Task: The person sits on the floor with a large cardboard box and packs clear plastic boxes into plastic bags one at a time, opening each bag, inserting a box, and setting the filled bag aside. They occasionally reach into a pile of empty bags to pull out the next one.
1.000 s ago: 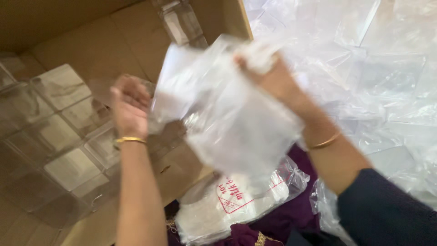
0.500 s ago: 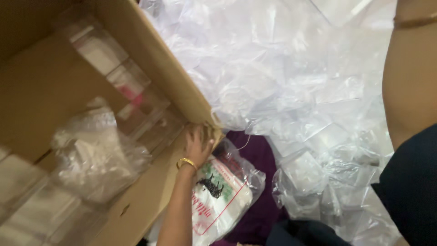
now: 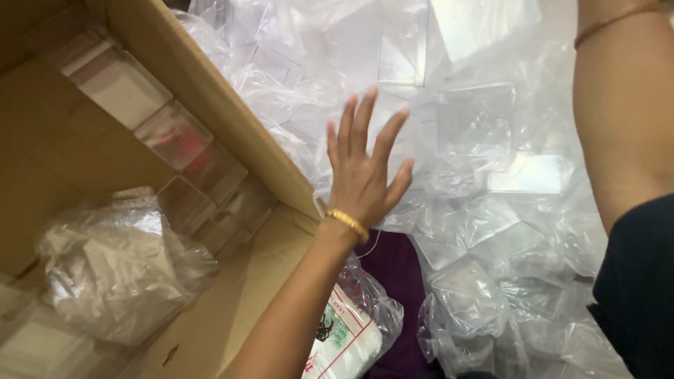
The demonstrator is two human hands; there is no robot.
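Observation:
My left hand [image 3: 361, 172] is raised with its fingers spread, holding nothing, just over a big heap of clear plastic bags [image 3: 477, 154]. A gold bangle sits on its wrist. It hovers right beside the edge of an open cardboard box [image 3: 210, 91]. A crumpled clear plastic bag [image 3: 119, 263] lies inside the box, apart from the hand. Only my right forearm [image 3: 621, 119] shows at the right edge, with a bangle near the top; the hand itself is above the frame.
Several clear plastic boxes [image 3: 175, 137] line the inside of the cardboard box. A printed white packet in a clear bag [image 3: 347, 340] lies near my left forearm on a purple cloth [image 3: 400, 277].
A second ago both hands held the crumpled bag above the box. It now lies inside the box, and my left hand has lifted off the box edge and spread over the heap.

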